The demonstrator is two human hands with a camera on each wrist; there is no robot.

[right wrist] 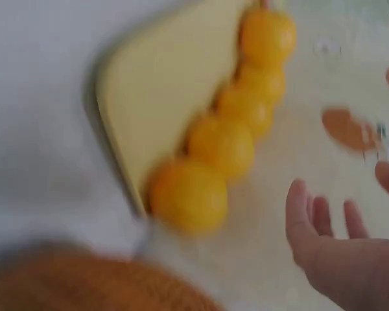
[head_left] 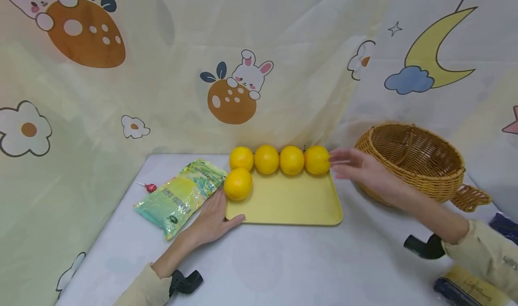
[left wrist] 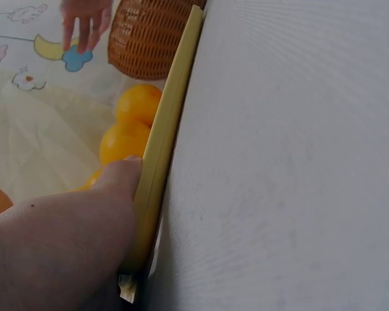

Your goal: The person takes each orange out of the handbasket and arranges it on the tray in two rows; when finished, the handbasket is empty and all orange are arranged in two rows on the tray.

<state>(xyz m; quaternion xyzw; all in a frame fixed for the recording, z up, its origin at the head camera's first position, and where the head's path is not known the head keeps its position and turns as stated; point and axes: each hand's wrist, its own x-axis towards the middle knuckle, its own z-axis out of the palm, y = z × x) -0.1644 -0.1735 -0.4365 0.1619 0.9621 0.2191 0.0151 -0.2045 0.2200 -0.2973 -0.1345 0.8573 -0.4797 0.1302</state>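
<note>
Several oranges sit on a yellow tray [head_left: 289, 202]: a row along the back edge ending at the rightmost orange [head_left: 317, 159], plus a nearer orange [head_left: 238, 184] at the left. My left hand [head_left: 212, 218] rests against the tray's front left corner, fingers stretched along the left side and thumb at the front edge. In the left wrist view, its thumb [left wrist: 121, 173] lies at the tray's rim. My right hand [head_left: 362, 168] is raised in the air between the rightmost orange and the basket. The right wrist view shows its fingers [right wrist: 300, 217] spread with nothing in them.
A wicker basket [head_left: 441, 186] stands right of the tray. A green and yellow plastic packet [head_left: 178, 198] lies by my left hand, with a red-wrapped lollipop [head_left: 150, 187] beyond it. Another yellow and dark packet [head_left: 471, 288] lies at the front right. A patterned cloth [head_left: 170, 85] hangs behind.
</note>
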